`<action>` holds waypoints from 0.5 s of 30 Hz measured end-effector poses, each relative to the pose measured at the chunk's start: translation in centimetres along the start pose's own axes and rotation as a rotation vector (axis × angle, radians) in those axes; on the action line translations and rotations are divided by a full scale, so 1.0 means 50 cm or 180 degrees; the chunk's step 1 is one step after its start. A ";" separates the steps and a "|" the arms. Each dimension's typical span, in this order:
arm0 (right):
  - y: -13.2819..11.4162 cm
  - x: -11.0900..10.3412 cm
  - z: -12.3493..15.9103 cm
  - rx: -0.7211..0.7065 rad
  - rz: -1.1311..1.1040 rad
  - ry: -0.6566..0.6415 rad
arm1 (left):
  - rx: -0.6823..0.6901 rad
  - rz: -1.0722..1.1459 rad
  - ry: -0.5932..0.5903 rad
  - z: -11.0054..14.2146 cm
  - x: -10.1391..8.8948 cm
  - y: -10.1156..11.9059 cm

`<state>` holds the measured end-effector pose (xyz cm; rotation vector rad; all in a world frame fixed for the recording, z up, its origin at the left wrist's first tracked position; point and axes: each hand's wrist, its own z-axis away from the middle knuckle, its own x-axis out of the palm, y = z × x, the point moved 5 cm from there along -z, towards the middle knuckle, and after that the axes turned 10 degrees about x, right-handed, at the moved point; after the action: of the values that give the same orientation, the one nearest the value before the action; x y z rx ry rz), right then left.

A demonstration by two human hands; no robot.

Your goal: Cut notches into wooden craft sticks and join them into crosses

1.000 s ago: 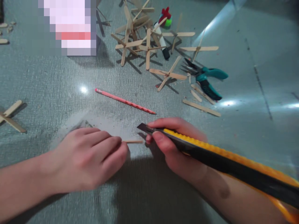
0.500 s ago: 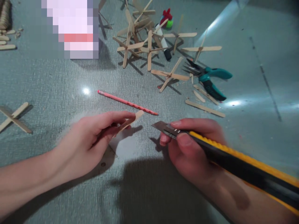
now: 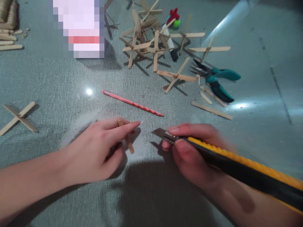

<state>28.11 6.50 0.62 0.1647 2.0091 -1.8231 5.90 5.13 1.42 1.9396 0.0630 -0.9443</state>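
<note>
My left hand (image 3: 104, 145) has a wooden craft stick (image 3: 129, 145) between its fingers. The index finger stretches across the stick, whose rounded ends show above and below it; the middle part is hidden. In my right hand (image 3: 191, 151) is a yellow and black utility knife (image 3: 232, 167), gripped close to its head. The bare blade (image 3: 159, 132) points left, toward the left hand, and is apart from the stick. Just beyond both hands a pink pencil (image 3: 134, 104) with red spots lies on the grey textured table (image 3: 78, 201).
Several crossed-stick pieces (image 3: 156, 50) crowd the back middle, with a white marker (image 3: 169, 39) and a red-green trinket (image 3: 174, 18). Teal pliers (image 3: 220, 77) and loose sticks (image 3: 211, 110) lie right. One stick cross (image 3: 19, 116) is at left, stacked sticks (image 3: 10, 15) behind it.
My left hand has turned palm-down, and the craft stick in it has swung from pointing up and right to a steep slant. My right hand and the knife have barely moved.
</note>
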 end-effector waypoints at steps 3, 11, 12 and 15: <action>0.000 0.000 -0.001 -0.0051 0.0014 -0.0053 | 0.0064 0.0114 -0.0017 0.005 0.004 -0.003; -0.018 0.008 -0.007 -0.0434 0.0218 -0.0037 | -0.0267 0.0000 0.0174 -0.003 -0.013 -0.007; -0.025 0.015 -0.011 -0.0563 0.0220 -0.0147 | -0.0124 -0.0149 0.0075 -0.004 -0.011 -0.003; -0.043 0.040 -0.019 -0.0898 0.0147 -0.0624 | 0.0357 -0.0566 -0.0092 0.001 -0.005 0.005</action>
<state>25.32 6.78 1.88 -0.0492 2.0749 -1.4472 5.77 5.04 1.75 2.0483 0.1715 -1.1134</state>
